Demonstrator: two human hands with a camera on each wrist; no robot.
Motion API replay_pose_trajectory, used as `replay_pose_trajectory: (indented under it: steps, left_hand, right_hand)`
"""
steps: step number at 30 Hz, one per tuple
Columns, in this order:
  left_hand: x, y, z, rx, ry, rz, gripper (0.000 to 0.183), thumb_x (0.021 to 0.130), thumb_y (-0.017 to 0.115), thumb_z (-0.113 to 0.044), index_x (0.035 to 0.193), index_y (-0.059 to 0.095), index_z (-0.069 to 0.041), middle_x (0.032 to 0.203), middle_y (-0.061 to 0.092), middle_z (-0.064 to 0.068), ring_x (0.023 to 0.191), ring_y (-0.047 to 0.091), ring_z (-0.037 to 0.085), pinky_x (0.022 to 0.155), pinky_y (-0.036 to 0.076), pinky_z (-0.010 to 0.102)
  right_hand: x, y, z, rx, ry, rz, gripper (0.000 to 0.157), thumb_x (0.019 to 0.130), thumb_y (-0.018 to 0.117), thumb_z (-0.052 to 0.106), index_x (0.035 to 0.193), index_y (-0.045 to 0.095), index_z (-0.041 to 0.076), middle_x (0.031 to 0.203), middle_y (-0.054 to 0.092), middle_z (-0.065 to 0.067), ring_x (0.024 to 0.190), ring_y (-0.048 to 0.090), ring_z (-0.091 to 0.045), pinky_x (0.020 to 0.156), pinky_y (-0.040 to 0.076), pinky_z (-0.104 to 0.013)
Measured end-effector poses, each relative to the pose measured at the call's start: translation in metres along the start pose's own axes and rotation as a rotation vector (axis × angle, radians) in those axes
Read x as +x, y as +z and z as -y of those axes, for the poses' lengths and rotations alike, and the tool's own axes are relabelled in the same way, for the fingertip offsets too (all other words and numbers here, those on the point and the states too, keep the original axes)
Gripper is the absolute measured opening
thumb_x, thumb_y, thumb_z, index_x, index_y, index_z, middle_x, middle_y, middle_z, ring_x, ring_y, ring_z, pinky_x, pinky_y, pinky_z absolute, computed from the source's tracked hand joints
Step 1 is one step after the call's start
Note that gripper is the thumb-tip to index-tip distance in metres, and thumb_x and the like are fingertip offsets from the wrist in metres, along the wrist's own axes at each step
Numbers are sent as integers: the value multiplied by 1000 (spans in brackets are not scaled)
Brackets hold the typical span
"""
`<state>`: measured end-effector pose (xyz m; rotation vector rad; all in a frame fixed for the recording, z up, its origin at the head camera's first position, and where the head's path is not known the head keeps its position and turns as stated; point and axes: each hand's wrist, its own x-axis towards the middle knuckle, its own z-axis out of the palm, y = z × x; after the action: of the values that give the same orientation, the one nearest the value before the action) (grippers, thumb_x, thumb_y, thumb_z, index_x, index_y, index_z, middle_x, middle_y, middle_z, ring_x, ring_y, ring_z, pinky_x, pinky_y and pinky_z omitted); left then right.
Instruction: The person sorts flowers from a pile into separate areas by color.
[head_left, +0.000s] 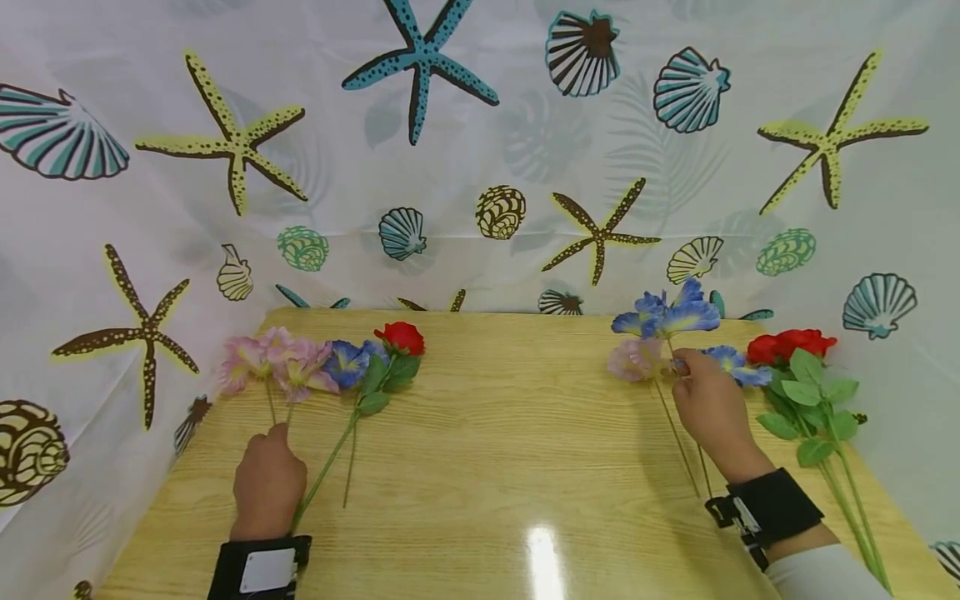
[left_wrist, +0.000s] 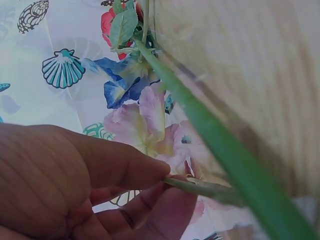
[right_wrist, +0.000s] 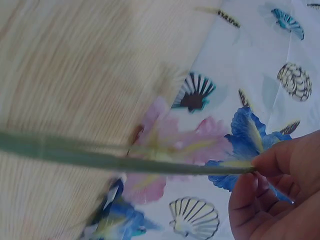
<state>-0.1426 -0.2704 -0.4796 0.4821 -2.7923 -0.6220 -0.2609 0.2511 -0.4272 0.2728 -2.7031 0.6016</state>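
At the left of the table, my left hand (head_left: 268, 483) pinches the thin stem (left_wrist: 207, 190) of a pink artificial flower (head_left: 302, 367) between thumb and forefinger. A second pink flower (head_left: 247, 364) lies just left of it. To its right are a blue flower (head_left: 347, 364) and a red rose (head_left: 402, 337), whose thick green stem (left_wrist: 210, 135) crosses close in front of the left wrist camera. On the right side, my right hand (head_left: 711, 408) pinches a stem of a blue flower (head_left: 678, 315), its bloom above the fingers. A pale pink flower (head_left: 633, 359) and another blue flower (head_left: 733, 364) lie beside that hand.
Red roses (head_left: 798, 343) with green leaves and long stems lie along the right edge of the wooden table (head_left: 487, 433). Behind the table and at both sides hangs a white cloth (head_left: 450, 175) printed with starfish and shells.
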Motion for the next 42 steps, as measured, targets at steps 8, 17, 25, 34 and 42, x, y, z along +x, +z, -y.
replay_pose_trajectory:
  steps: [8, 17, 25, 34, 42]
  left_hand:
    - [1, 1, -6, -47, -1, 14, 48, 82, 44, 9, 130, 49, 10, 101, 53, 35, 81, 55, 46, 60, 47, 57]
    - [1, -2, -21, -71, 22, -25, 50, 81, 42, 9, 131, 49, 7, 101, 54, 32, 66, 53, 35, 45, 40, 42]
    - [1, -4, -37, -89, 60, -19, 50, 85, 41, 8, 134, 45, 5, 104, 53, 31, 60, 49, 29, 44, 36, 37]
    - [1, -6, -45, -292, 54, 160, 51, 90, 46, 0, 140, 38, 0, 108, 54, 21, 69, 56, 23, 51, 40, 31]
    - [-2, -5, -54, -384, 61, 194, 54, 89, 45, -1, 142, 37, -3, 108, 53, 18, 80, 58, 23, 57, 43, 32]
  right_hand:
    - [-3, -16, -45, -72, 64, -39, 41, 85, 44, -6, 125, 52, -9, 95, 55, -28, 46, 39, -20, 40, 25, -30]
    - [-13, -18, -85, -128, 77, -80, 38, 86, 42, -7, 123, 49, -13, 94, 50, -34, 43, 37, -23, 36, 23, -32]
    - [-19, -17, -105, -201, 87, -86, 39, 83, 40, -8, 121, 49, -12, 94, 48, -36, 38, 33, -25, 32, 23, -35]
    - [-29, -1, -114, -202, 114, 85, 36, 88, 40, -7, 123, 47, -11, 102, 46, -37, 48, 44, -28, 38, 35, -38]
    - [-28, -1, -110, -217, 130, 123, 38, 86, 50, 0, 122, 47, -12, 101, 47, -37, 62, 50, -39, 48, 41, -48]
